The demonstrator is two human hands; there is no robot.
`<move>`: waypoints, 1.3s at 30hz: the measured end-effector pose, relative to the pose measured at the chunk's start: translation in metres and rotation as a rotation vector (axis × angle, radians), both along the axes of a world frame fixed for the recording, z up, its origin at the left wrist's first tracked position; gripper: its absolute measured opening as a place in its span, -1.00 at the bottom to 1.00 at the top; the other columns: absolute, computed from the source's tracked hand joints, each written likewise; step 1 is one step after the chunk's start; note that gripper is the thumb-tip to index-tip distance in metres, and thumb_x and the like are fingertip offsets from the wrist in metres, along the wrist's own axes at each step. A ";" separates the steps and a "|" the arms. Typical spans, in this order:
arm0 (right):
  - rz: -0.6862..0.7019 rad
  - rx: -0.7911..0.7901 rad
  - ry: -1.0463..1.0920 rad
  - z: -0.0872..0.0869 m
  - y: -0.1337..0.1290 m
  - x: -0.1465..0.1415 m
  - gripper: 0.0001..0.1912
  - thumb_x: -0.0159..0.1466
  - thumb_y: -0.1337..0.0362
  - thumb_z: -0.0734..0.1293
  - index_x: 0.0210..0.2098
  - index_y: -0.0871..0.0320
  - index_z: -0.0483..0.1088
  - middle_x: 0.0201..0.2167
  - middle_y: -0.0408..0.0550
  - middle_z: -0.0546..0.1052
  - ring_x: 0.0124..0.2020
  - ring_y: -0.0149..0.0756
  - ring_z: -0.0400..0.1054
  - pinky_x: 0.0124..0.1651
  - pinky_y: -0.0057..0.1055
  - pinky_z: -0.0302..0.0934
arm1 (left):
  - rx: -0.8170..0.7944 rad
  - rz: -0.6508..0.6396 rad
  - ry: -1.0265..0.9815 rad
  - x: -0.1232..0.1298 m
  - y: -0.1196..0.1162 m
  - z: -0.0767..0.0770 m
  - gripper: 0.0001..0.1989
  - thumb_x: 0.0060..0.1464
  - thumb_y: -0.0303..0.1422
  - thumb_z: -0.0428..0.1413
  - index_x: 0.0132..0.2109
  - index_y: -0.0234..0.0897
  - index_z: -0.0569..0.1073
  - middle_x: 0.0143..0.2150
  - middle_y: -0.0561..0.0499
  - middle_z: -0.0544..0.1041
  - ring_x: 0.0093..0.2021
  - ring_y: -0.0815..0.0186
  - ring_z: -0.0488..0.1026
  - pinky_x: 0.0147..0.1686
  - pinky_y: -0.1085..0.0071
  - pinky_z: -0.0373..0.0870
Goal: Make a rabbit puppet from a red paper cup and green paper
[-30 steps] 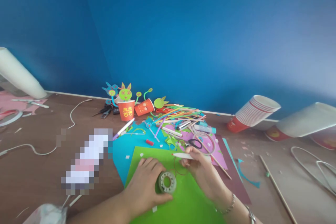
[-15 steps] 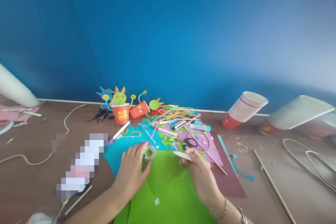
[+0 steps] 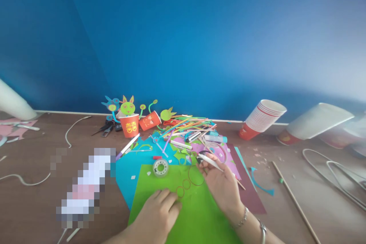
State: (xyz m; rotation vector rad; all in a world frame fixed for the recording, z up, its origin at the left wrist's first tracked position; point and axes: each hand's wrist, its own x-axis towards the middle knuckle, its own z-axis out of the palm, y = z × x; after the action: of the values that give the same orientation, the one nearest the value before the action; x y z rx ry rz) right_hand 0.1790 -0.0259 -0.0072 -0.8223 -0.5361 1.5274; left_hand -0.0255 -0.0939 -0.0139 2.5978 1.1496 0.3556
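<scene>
My left hand rests on the green paper, its fingers bent and close together; whether anything is under them is hidden. Above it lies a roll of tape, with a small red cap just behind. In my right hand is a white marker, held between the thumb and fingers over the paper's right side. Red circles are drawn on the green paper between my hands.
Decorated red cups stand at the back left beside a heap of straws, pens and paper scraps. Stacked paper cups lean at the right. A wooden stick lies at the right; a pixelated object is at the left.
My left hand has left the tape roll and come down toward me onto the green paper. The tape now lies flat. My right hand still holds the marker, its tip now tilted higher.
</scene>
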 end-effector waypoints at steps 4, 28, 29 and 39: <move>-0.042 0.040 -0.057 -0.001 0.002 0.002 -0.81 0.16 0.11 0.30 -0.33 0.04 0.49 -0.42 -0.13 0.45 -0.29 -0.25 0.30 0.01 -0.15 0.17 | 0.035 -0.001 0.034 -0.003 0.005 0.002 -0.57 0.03 -0.65 -0.10 -0.02 -0.20 0.40 -0.08 -0.06 0.49 -0.10 0.19 0.38 -0.10 0.25 0.33; 0.523 0.197 -0.882 -0.018 -0.010 -0.039 -0.76 0.13 0.20 0.31 -0.58 0.10 0.19 -0.70 -0.23 0.33 -0.65 -0.44 0.14 -0.57 -0.47 -0.02 | 0.513 0.165 0.066 -0.009 -0.030 -0.030 -0.82 0.04 -0.57 -0.06 -0.33 -0.29 0.40 -0.27 -0.04 0.55 -0.26 0.27 0.46 -0.28 0.46 0.41; 0.526 0.200 -0.896 -0.019 -0.010 -0.039 -0.74 0.14 0.20 0.29 -0.60 0.09 0.17 -0.72 -0.25 0.29 -0.66 -0.45 0.10 -0.58 -0.47 -0.04 | 0.523 0.175 0.062 -0.010 -0.031 -0.030 -0.83 0.03 -0.57 -0.05 -0.36 -0.28 0.39 -0.27 -0.04 0.55 -0.26 0.26 0.46 -0.30 0.46 0.42; 0.473 0.119 -0.919 -0.009 -0.009 -0.041 -0.74 0.13 0.19 0.28 -0.61 0.09 0.17 -0.75 -0.26 0.30 -0.68 -0.45 0.10 -0.58 -0.48 -0.03 | 0.613 0.220 0.062 -0.004 -0.037 -0.039 -0.76 0.08 -0.57 -0.14 -0.32 -0.30 0.40 -0.25 -0.08 0.54 -0.21 0.23 0.48 -0.38 0.51 0.45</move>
State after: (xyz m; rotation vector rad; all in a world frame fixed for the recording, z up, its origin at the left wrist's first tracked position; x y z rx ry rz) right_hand 0.1383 -0.0350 -0.0165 -1.3604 -1.5659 1.4437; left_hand -0.0295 -0.1311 -0.0528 3.0046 1.5514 0.7886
